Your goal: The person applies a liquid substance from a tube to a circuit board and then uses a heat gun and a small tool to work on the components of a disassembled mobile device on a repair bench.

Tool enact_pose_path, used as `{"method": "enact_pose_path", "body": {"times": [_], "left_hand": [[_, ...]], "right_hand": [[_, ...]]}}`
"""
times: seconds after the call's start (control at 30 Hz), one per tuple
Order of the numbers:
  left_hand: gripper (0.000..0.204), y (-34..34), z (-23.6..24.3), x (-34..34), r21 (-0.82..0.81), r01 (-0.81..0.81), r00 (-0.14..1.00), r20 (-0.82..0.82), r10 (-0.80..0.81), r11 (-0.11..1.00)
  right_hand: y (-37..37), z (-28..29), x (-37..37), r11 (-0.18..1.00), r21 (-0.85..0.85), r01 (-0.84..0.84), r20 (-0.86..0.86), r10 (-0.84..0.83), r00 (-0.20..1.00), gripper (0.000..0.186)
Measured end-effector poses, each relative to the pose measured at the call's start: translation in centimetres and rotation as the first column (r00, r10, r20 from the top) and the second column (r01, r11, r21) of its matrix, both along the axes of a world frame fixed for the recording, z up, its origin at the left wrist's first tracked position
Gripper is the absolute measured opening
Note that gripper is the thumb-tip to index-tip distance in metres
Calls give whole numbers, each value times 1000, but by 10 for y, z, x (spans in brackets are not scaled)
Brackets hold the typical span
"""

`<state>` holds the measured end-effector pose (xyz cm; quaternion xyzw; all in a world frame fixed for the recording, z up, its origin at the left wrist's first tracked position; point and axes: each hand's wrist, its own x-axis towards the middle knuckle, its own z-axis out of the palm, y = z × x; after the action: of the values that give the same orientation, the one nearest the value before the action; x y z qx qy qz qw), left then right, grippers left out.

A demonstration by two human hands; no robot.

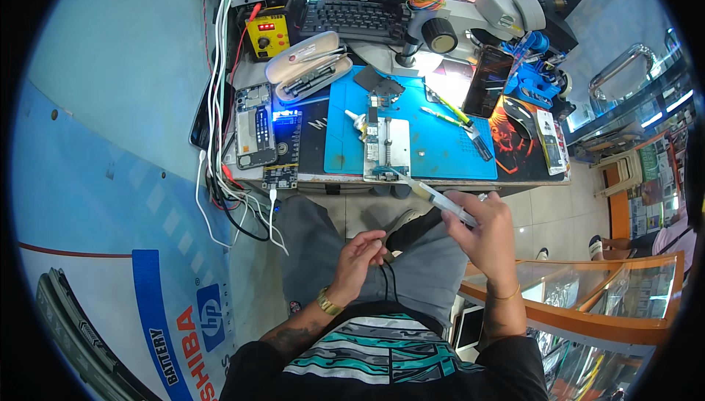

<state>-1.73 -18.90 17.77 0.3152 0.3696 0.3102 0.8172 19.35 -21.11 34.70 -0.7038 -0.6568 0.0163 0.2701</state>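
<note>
A clear syringe is in my right hand, its thin tip angled up-left to the lower part of a metal board holder on the blue mat; whether it touches cannot be made out. A small circuit board and a white object lie at the holder's upper end. My left hand is over my lap, fingers curled together, with a black cable just below it; its grip is hidden. Tweezers and a brush lie right of the holder.
An opened phone, tool case, microscope, keyboard and dark phone crowd the bench. A yellow soldering station stands back left, white cables beside it. A glass display case and a seated person are at right.
</note>
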Motion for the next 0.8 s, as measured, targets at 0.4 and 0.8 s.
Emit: {"method": "enact_pose_path", "body": {"times": [0.4, 0.8], "left_hand": [[24, 0, -4, -3, -7, -11, 1000, -4, 11, 1000], [24, 0, -3, -7, -25, -27, 1000, -13, 27, 999]], "right_hand": [[10, 6, 0, 982, -181, 64, -347, -124, 930, 21], [10, 1, -3, 997, -70, 25, -141, -34, 989, 19]]}}
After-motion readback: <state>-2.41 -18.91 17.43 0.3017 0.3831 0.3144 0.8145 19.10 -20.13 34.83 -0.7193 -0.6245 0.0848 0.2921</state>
